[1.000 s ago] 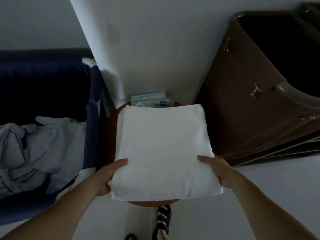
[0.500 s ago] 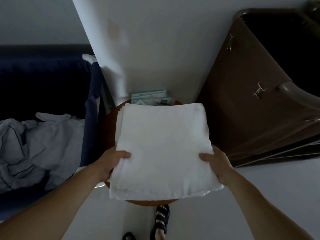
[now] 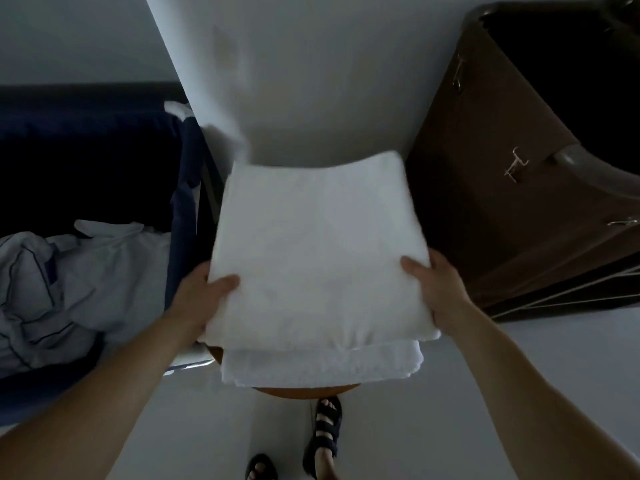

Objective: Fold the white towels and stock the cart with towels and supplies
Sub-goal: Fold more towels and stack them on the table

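Observation:
A stack of folded white towels [image 3: 315, 247] is lifted off a round wooden stool [image 3: 304, 391], held between both hands. My left hand [image 3: 201, 296] grips its left edge with the thumb on top. My right hand [image 3: 436, 289] grips the right edge the same way. One more folded white towel [image 3: 318, 367] stays on the stool below the lifted stack. The lifted towels hide most of the stool.
A dark blue laundry bin [image 3: 183, 202] with crumpled pale linen [image 3: 76, 282] stands at the left. A brown cart bag [image 3: 512, 188] on a metal frame stands at the right. A white wall corner [image 3: 277, 81] is straight ahead. My sandalled feet [image 3: 322, 438] are below.
Both hands closed on the sides of the stack and raised it off the stool, leaving one towel behind. The lifted stack now covers the small packets at the stool's back.

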`<action>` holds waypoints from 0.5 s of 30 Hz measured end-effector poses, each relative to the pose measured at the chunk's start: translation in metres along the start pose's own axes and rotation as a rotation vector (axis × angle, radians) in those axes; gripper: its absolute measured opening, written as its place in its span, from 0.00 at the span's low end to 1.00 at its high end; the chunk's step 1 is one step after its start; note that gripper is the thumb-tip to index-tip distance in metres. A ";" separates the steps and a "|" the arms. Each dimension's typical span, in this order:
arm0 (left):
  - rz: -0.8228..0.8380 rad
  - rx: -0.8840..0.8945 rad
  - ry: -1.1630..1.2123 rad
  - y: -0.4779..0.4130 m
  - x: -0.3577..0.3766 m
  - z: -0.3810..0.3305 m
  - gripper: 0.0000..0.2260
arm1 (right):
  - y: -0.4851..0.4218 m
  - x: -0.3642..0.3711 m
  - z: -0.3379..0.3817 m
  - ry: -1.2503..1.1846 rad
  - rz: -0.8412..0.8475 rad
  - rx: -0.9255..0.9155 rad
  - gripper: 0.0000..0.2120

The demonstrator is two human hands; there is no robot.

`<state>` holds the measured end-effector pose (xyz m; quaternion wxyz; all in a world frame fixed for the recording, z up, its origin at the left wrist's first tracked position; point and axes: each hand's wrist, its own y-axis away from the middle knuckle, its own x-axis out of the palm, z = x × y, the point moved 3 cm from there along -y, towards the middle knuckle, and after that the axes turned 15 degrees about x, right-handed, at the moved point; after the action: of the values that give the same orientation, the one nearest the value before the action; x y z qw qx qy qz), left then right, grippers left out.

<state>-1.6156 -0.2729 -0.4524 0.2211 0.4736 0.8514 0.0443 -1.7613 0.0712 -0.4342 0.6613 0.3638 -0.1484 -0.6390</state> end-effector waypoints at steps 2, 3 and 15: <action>0.109 -0.107 -0.189 0.012 0.017 0.042 0.18 | -0.011 0.008 -0.038 0.161 -0.011 0.119 0.24; 0.146 -0.161 -0.201 0.017 0.024 0.060 0.21 | -0.015 0.010 -0.053 0.235 -0.026 0.158 0.26; 0.111 -0.179 -0.227 0.012 0.031 0.083 0.27 | 0.015 0.032 -0.012 0.541 -0.139 -0.020 0.24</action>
<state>-1.5853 -0.2520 -0.5335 0.3546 0.5005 0.7859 0.0781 -1.7375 0.0431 -0.4412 0.6350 0.5237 0.0651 -0.5642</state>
